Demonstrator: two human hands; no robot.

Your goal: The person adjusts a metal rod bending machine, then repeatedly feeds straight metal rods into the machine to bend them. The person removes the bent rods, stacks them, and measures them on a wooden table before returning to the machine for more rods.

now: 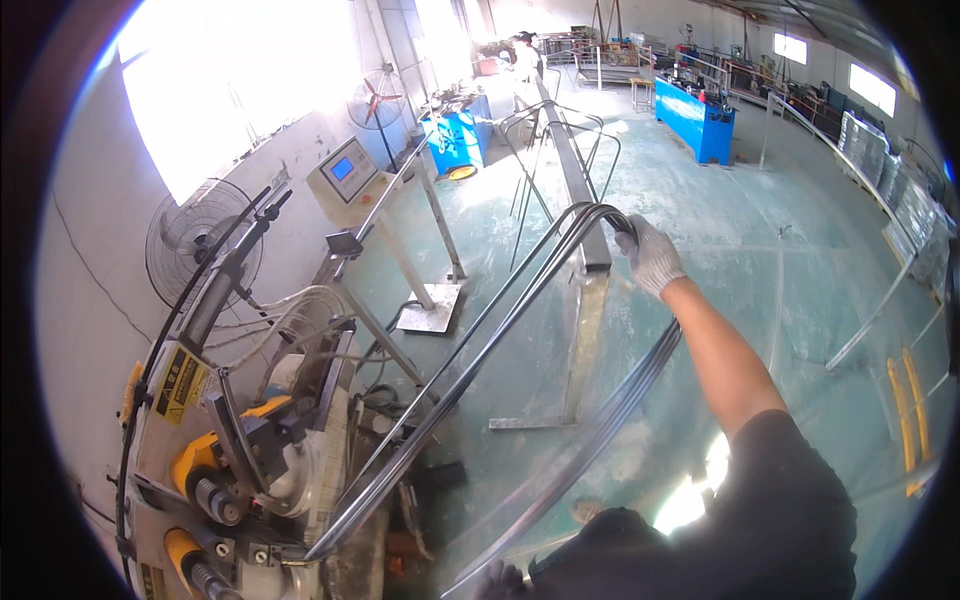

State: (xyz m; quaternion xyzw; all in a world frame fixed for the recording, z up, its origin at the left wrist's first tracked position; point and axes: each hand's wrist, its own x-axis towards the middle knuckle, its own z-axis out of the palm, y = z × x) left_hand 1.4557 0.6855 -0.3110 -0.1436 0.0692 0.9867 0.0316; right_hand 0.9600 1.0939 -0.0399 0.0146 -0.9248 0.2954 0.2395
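In the head view, my right hand [650, 255], in a pale knitted glove, is closed around a bundle of several bent metal rods [480, 350] near their curved top. From this bend, one set of legs runs down left to the machine with yellow parts [205, 465]. The other legs slope down toward the lower edge and are blurred. Just behind the bend is the near end of a grey metal beam [596, 255]. At the lower edge, a dark shape that looks like my left hand [500, 580] lies beside the rod ends; its fingers are too dim to read.
A control box with a screen [350, 175] and a wall-side fan [200, 235] stand left. More bent rods [525, 190] hang over the beam farther along. Blue workbenches [692, 118] stand farther back, near another person [525, 60]. Wrapped stacks [880, 170] line the right.
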